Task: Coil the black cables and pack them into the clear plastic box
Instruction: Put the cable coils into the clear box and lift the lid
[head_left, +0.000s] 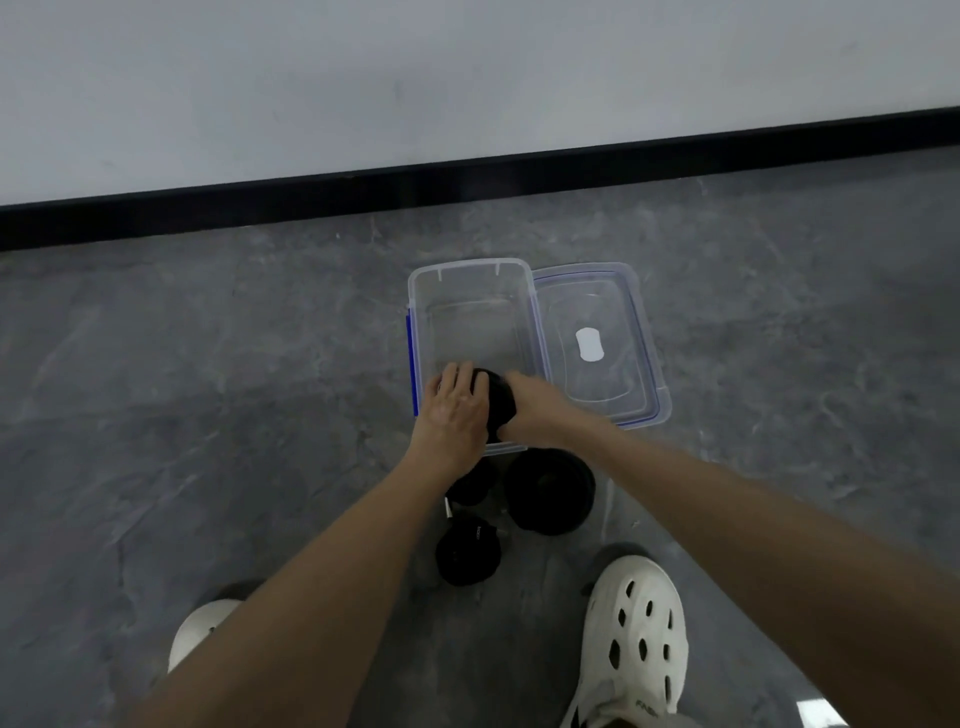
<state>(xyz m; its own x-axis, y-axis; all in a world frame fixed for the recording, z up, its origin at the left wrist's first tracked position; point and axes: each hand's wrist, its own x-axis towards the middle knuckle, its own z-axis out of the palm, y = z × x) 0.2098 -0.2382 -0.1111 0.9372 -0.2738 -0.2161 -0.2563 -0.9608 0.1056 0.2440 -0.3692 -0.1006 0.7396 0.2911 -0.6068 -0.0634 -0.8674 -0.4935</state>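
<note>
Grey floor (208, 364): L hand (454, 410) & R hand (535, 405) clasp cable coil (500, 400) at clear box (467, 264); best hold loops tight, lay flat.

Black coil (500, 402) at near end of open clear box (470, 270); larger coil (551, 493) just outside.

Nothing fully legible. Faint white print on the nearest black cable coil (469, 553), too small to read; dark lettering on the right white shoe (636, 639), blurred.
</note>
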